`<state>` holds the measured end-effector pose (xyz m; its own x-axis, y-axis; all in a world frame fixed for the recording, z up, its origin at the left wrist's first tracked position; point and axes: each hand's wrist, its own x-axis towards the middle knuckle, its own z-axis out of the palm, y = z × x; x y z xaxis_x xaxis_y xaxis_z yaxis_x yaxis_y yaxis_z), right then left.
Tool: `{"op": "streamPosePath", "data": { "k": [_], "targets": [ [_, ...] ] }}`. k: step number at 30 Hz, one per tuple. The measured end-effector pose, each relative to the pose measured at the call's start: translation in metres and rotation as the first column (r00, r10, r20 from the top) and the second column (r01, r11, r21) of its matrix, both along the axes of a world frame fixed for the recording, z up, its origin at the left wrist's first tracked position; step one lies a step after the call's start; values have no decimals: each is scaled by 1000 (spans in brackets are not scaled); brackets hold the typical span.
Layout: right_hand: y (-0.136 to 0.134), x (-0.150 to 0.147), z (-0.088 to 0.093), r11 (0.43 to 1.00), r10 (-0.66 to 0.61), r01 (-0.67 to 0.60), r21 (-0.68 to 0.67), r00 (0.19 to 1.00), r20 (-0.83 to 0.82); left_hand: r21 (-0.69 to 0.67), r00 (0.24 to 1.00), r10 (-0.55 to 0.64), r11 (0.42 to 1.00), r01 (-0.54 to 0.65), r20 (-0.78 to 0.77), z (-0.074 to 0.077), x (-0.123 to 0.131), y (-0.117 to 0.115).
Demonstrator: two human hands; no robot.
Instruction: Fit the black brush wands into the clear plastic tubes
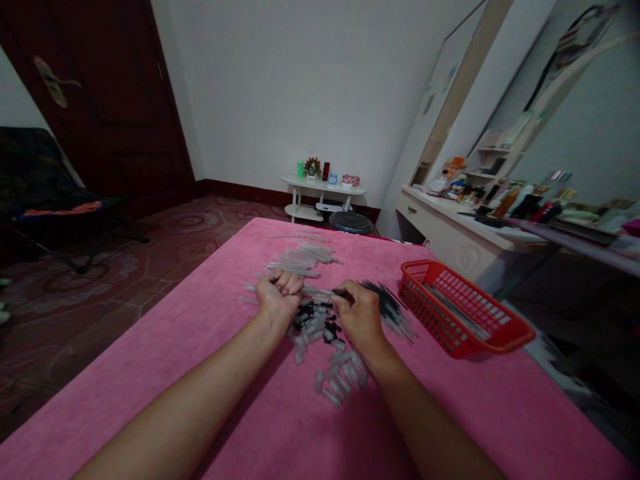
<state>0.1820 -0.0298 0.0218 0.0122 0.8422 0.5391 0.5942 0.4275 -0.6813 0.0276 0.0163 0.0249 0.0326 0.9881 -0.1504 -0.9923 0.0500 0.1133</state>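
My left hand (280, 293) is closed in a fist around one end of a clear pen barrel (316, 291). The thumb and fingers of my right hand (359, 308) pinch at the barrel's other end; any small part inside that pinch is hidden. Below the barrel lies a heap of small black pieces (331, 328) mixed with clear caps (314, 327). Nearer to me is a second group of clear caps (340, 379). Beyond my left hand, more clear barrels (305, 257) lie in a loose pile. Dark, thin pen refills (390, 310) are spread just right of my right hand.
A red plastic basket (410, 293) with some long thin sticks inside stands on the right of the pink cloth-covered table (210, 313). Past the table are a low white stand (325, 185), a round dark stool (351, 222) and a cluttered dressing table (450, 217). A folding chair (45, 180) is at left.
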Motion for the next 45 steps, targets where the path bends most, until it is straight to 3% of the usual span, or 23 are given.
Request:
{"op": "streamPosePath", "data": {
  "k": [7,15,20,25,29,31,33,35,37,38,40,43,45],
  "targets": [
    [-3,-1,15,970,32,-107,-217,946,-323,135,998,-23,990,31,-61,0,-1,-2],
    [-4,2,21,808,-55,-354,-471,751,-659,243,991,-39,968,70,-129,2,-2,-5],
    [-2,2,17,748,-68,-391,-536,758,-648,296,985,-80,947,123,-153,-2,-1,-4],
    [-2,-2,16,753,188,-418,-507,876,-443,250,946,-219,927,278,-238,-4,12,-7],
    [2,20,34,866,212,-268,-422,961,-176,179,878,-207,934,308,-432,3,16,-7],
    [5,45,50,935,103,-106,-338,994,-26,197,807,-112,942,273,-580,4,12,-3],
    [7,76,66,968,-104,136,-212,982,157,246,675,66,953,175,-735,2,3,4],
    [5,107,78,889,-402,452,-80,850,341,278,505,200,957,82,-840,-4,-6,12],
    [1,135,84,718,-626,696,17,635,453,304,343,270,952,47,-900,-11,-14,19],
    [-1,146,85,643,-675,766,19,555,485,324,261,302,945,44,-917,-15,-17,21],
    [-4,163,84,549,-688,835,-42,479,545,355,125,343,930,92,-931,-21,-20,23],
    [-4,173,78,499,-661,858,-121,467,588,378,20,384,898,226,-923,-28,-19,21],
    [0,169,75,543,-660,835,-86,488,571,376,-6,400,867,329,-917,-30,-16,19]
  ]
}}
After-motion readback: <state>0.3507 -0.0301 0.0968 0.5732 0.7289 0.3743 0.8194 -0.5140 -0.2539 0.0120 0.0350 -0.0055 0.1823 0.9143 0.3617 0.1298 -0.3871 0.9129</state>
